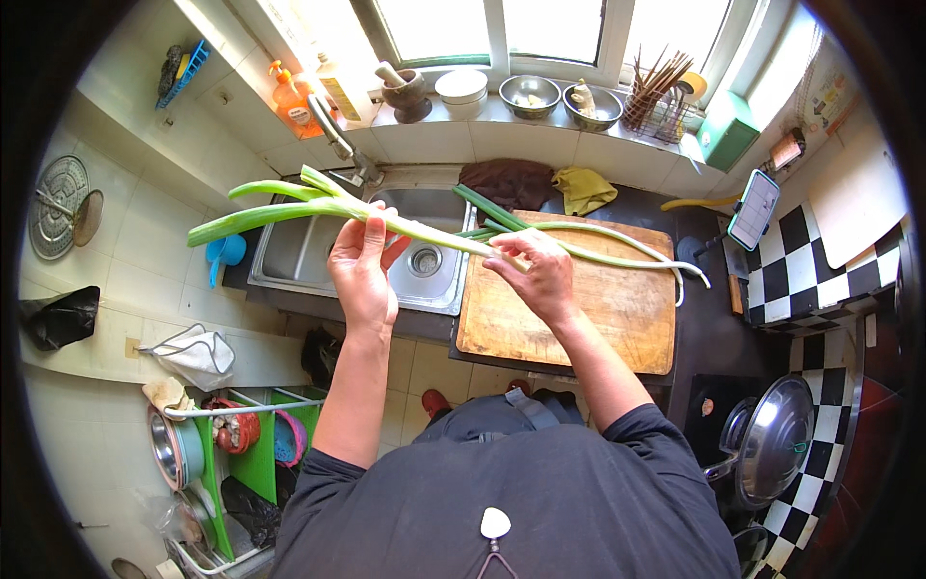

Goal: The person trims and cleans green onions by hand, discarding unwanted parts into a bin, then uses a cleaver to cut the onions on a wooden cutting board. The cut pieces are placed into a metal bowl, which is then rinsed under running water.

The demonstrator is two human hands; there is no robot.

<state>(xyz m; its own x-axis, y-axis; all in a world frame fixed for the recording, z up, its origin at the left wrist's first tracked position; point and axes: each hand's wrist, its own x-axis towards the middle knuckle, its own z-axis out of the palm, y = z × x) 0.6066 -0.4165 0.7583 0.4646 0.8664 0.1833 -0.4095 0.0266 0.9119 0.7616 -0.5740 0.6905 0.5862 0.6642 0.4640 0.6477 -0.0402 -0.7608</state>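
A long green onion (pixel 434 235) stretches across both hands, its split green leaves pointing left and its pale stem end to the right. My left hand (pixel 365 264) grips it near the point where the leaves fork, above the sink (pixel 441 293). Farther right, my right hand (pixel 534 268) pinches the white end over the wooden cutting board (pixel 564 329). More green onions (pixel 608 264) lie across the board behind my right hand, and their thin white ends hang past its right edge. My right hand partly hides them.
Behind the board lie a dark brown cloth (pixel 506 184) and a yellow-green cloth (pixel 584 191). A faucet (pixel 343 141) rises at the sink's back. The sill holds a mortar (pixel 406 95) and steel bowls (pixel 530 97). At right stand a phone on a holder (pixel 754 210) and a lidded pot (pixel 774 441).
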